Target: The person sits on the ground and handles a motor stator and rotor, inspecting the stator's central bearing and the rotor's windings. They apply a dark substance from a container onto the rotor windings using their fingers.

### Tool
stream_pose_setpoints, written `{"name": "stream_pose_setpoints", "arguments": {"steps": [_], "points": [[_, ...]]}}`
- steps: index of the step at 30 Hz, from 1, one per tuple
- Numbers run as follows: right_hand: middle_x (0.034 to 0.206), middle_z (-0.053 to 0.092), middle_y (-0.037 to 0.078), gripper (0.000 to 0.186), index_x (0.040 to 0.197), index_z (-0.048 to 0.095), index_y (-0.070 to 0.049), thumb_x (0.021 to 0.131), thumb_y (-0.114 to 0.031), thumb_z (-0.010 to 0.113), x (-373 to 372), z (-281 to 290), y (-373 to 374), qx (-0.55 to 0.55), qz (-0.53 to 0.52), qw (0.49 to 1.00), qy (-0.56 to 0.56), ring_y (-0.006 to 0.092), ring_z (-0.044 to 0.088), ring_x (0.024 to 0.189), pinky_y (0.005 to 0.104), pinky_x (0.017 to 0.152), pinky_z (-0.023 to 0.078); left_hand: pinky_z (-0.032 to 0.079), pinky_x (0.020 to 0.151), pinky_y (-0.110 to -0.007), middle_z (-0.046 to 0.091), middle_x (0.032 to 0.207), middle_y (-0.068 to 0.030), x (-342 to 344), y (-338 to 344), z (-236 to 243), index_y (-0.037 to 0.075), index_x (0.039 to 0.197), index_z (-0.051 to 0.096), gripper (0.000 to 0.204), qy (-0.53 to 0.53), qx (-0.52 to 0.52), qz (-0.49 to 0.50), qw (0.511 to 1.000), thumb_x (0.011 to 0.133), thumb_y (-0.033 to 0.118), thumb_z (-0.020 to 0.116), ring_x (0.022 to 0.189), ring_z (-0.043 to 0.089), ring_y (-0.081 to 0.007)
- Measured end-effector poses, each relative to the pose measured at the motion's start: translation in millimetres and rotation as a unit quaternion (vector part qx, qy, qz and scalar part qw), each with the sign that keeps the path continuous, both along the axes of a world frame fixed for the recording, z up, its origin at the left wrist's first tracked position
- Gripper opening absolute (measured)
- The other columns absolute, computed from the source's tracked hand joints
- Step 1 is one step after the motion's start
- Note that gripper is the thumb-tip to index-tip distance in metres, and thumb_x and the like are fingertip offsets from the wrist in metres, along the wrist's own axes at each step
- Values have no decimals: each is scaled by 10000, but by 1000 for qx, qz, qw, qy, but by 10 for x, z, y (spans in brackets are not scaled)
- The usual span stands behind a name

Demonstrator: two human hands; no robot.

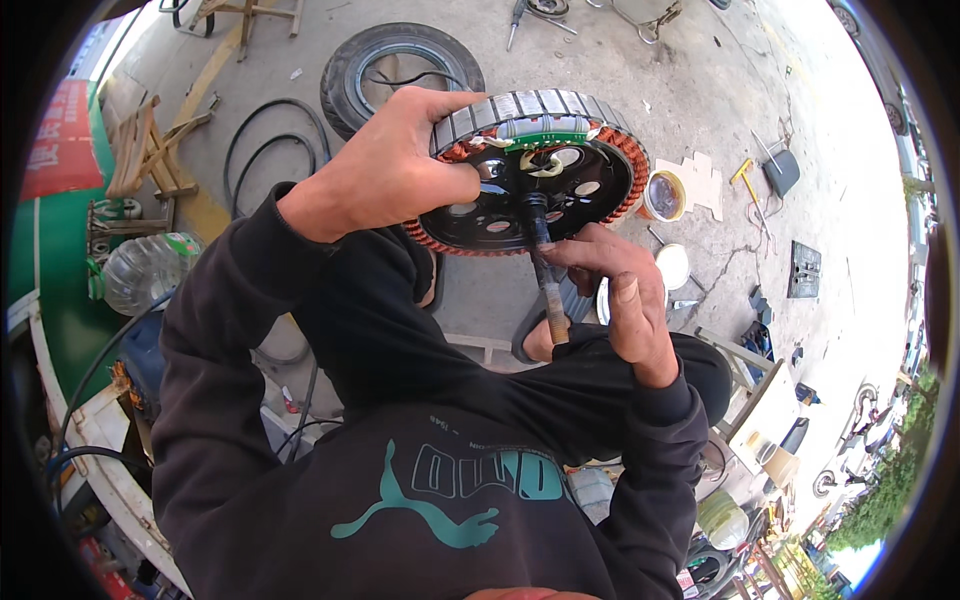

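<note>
A round hub motor stator [510, 200] with copper windings around its rim and a black inner plate hangs over my lap. My left hand [410, 165] clasps its left edge, thumb on the black plate and fingers over the metal rim. A small green circuit board [550, 141] sits along the upper inner edge. From the centre a threaded steel axle [548, 285] points down toward me. My right hand [620, 290] is at the axle, its index finger touching the shaft and the thumb held apart. Its other fingers are partly hidden.
On the concrete beyond lie a tyre [400, 70], a black hose [270, 140], a tub of dark liquid [663, 196] and a yellow-handled hammer [745, 175]. A plastic bottle [150, 270] lies at left beside a wooden stool [155, 150]. A dustpan [782, 175] is at right.
</note>
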State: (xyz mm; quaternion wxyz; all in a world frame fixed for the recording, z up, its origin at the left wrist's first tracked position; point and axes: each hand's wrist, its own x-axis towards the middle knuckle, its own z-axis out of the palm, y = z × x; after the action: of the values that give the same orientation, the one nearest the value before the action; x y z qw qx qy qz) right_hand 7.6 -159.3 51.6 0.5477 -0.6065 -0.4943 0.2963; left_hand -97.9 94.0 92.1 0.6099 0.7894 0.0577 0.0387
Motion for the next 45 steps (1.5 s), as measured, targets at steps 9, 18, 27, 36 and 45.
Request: {"name": "stream_pose_setpoints", "arguments": {"steps": [9, 18, 27, 36, 45], "points": [[796, 632, 134, 634, 1137, 691, 18, 1026, -490, 328, 65, 116, -72, -23, 56, 998, 14, 248, 576, 689, 351, 648, 441, 491, 835, -262, 673, 934, -40, 35, 22, 76, -90, 1150, 617, 399, 52, -2, -22, 998, 762, 5, 625, 877, 598, -99], [799, 523, 62, 847, 1125, 701, 16, 1010, -674, 224, -35, 45, -96, -6, 7, 996, 90, 141, 462, 645, 275, 586, 342, 511, 727, -257, 648, 804, -52, 17, -29, 25, -129, 1027, 637, 375, 23, -50, 38, 998, 727, 96, 624, 739, 555, -87], [867, 459, 51, 873, 1269, 632, 21, 1000, -702, 222, -128, 10, -51, 34, -1, 982, 186, 153, 429, 815, 310, 746, 357, 541, 792, -264, 708, 890, -80, -1, 25, 65, -98, 1081, 639, 378, 46, -191, 89, 977, 730, 41, 632, 805, 654, -132], [959, 536, 98, 813, 1418, 478, 7, 1019, -663, 246, -169, 32, 44, 106, 25, 940, 325, 151, 492, 719, 279, 621, 395, 546, 819, -279, 686, 951, -75, 28, -15, 167, -54, 1126, 634, 406, -3, -269, 136, 953, 723, -27, 592, 853, 653, -141], [908, 531, 86, 857, 1439, 444, 22, 1001, -691, 257, -211, 284, 173, 135, 34, 944, 298, 158, 523, 732, 278, 655, 430, 571, 852, -327, 697, 1004, -103, -12, 0, 147, -56, 1191, 606, 485, -59, -354, 165, 918, 708, -60, 581, 895, 682, -181]]}}
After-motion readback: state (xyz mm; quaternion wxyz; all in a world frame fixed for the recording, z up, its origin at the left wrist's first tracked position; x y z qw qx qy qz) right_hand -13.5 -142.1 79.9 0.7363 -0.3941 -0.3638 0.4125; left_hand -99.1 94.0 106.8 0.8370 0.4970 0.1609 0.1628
